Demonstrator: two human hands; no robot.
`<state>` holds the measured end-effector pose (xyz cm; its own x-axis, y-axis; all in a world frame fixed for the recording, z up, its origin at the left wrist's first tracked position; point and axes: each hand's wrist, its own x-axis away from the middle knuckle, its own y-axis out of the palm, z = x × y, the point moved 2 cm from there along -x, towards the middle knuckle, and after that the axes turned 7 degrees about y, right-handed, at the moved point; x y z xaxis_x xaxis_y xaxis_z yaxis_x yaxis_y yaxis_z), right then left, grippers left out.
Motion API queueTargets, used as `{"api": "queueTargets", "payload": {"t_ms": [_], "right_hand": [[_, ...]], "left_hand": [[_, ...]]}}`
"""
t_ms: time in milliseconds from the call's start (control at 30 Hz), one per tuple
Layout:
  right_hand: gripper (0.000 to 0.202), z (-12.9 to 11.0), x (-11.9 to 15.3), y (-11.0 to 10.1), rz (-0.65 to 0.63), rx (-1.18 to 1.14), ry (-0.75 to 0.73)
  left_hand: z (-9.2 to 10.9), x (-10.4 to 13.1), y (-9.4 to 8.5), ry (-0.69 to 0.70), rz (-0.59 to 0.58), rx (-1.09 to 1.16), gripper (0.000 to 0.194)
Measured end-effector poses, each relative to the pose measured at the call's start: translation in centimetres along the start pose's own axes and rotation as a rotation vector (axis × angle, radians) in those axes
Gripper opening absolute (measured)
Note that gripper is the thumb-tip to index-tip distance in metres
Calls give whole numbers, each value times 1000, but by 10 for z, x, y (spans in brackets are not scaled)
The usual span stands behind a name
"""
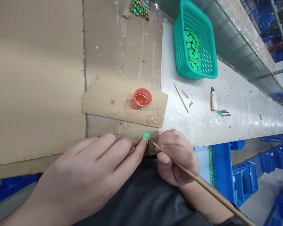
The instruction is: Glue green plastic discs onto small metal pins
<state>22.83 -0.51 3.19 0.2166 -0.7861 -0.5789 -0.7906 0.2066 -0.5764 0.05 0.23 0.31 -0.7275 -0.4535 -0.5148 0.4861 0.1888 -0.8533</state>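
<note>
A small round green disc (146, 136) stands out at the fingertips of my left hand (97, 168), near the table's front edge. My left hand is closed, with a fingertip pressed against the disc's lower edge; its thumb is mostly hidden. In my right hand (178, 158) is a long thin wooden stick (202, 183) with a dark tip, gripped like a pen. Its tip points at the disc and is very close to it; whether they touch I cannot tell. Beyond both hands, a small red cup (142, 98) holds some liquid.
The cup stands on a cardboard strip (103, 97) with dark specks at its right end. A green basket (195, 73) holds many green discs (192, 50). A loose wooden stick (181, 98), a wrapped tool (213, 99) and green-headed pieces (223, 113) lie rightward. Small green pieces (139, 9) are heaped behind.
</note>
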Motion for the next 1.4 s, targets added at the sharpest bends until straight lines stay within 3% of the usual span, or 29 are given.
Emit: {"api": "queueTargets", "payload": {"t_ms": [400,667,900,1100,1400], "right_hand": [[13,3,-1,4,7,-34,6],[6,5,3,3,172,-197,183],[7,8,-40,-4,313,-77,121],[16,23,-80,12,249,-4,138],[24,37,-81,25,165,81,135]], "left_hand": [[0,2,0,-4,-4,3,35],[-1,-1,-1,-4,11,7,35],[-1,-2,-1,-21,42,37,35],[-2,-1,-2,-1,16,31,38],[-1,-3,-1,-11,26,32,39]]}}
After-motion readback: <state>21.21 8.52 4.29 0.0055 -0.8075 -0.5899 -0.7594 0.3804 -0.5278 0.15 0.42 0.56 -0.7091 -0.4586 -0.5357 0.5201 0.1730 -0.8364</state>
